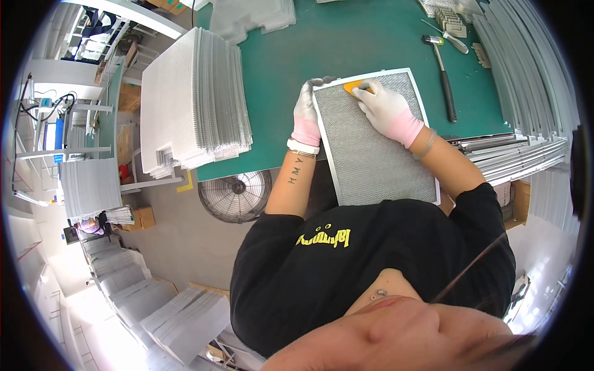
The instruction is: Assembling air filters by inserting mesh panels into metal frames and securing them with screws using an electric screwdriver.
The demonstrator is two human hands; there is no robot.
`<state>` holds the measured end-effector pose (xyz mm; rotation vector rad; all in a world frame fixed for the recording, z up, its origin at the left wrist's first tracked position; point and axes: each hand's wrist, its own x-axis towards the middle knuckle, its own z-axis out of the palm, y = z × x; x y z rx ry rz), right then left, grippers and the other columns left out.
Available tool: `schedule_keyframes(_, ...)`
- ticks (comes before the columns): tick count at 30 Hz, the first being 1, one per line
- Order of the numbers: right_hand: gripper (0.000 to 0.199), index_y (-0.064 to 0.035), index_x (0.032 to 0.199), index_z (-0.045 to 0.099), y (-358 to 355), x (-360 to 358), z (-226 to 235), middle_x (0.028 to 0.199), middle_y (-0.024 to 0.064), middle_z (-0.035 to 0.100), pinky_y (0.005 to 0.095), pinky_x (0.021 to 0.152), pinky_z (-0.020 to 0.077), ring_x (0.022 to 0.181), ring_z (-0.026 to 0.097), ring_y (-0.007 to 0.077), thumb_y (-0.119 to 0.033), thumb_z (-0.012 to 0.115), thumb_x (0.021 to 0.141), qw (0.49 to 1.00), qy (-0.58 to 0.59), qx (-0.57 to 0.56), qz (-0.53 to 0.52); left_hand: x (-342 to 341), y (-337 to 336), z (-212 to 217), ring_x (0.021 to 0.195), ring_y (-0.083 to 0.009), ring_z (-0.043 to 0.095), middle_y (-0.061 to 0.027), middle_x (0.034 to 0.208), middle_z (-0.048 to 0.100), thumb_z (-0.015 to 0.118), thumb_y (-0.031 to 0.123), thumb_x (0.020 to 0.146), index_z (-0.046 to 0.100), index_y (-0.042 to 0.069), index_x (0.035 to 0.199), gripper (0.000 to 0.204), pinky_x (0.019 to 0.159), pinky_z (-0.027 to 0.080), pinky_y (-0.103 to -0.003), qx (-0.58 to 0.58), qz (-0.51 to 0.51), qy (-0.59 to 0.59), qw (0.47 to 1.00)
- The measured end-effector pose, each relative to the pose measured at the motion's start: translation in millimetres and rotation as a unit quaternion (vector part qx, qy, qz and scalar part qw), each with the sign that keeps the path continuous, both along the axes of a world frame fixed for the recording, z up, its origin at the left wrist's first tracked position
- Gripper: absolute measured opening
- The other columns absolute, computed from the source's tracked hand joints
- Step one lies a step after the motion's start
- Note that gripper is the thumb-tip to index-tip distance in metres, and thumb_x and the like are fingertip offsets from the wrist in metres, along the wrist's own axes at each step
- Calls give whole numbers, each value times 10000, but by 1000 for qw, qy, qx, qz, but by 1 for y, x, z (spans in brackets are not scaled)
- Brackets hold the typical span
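Note:
A framed metal mesh filter panel (380,148) lies partly on the green table and reaches back toward my body. Its silver frame surrounds a grey mesh. My left hand (306,105), in a white and pink glove, grips the frame at the far left corner, its fingertips curled over the edge. In my right hand (385,106), gloved the same way, is a yellow scraper-like tool (352,86), held against the mesh close to the far edge. Part of that tool is hidden under my fingers.
Mesh sheets (198,102) stand in a tall stack at the left of the green table (297,43). To the right lie a hammer (444,80) and a screwdriver (455,42). Long metal frame strips (526,68) pile along the right edge. A floor fan (236,195) stands below the table.

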<state>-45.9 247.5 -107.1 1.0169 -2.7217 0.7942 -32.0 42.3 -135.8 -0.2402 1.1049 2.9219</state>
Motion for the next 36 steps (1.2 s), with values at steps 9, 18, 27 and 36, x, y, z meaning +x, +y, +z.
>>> schedule_keyframes(9,253,-56,1126,650,-2,28,1,1109,105,606,381,719,566,861,673,280,-124,676,884,999,35,-21,36,-2,-4,7,1207,-287,575,-140,1201,608,365,323,1094,510,58,1055,305,1090,465,-443,10,3,-44,999)
schedule_keyframes(18,244,-68,1147,641,-24,2,0,1151,120,599,401,710,573,856,684,303,-143,639,914,999,13,7,-53,-5,-4,2,1211,-284,569,-140,1193,607,342,301,1097,507,53,1048,302,1114,444,-430,-32,3,-11,999)
schedule_keyframes(27,240,-110,1168,649,-33,-7,1,1171,125,595,418,728,578,865,683,320,-190,606,946,995,-30,-25,-89,-7,-9,-8,1204,-298,577,-144,1196,610,342,304,1099,516,50,1066,309,1103,452,-423,-33,4,6,999)
schedule_keyframes(36,357,-127,1244,622,72,44,4,1187,128,584,423,830,557,938,657,317,-101,639,888,996,5,12,87,-7,-10,-9,1245,-313,560,-142,1214,603,389,353,1088,541,48,1089,341,1107,454,-462,37,15,-6,999)
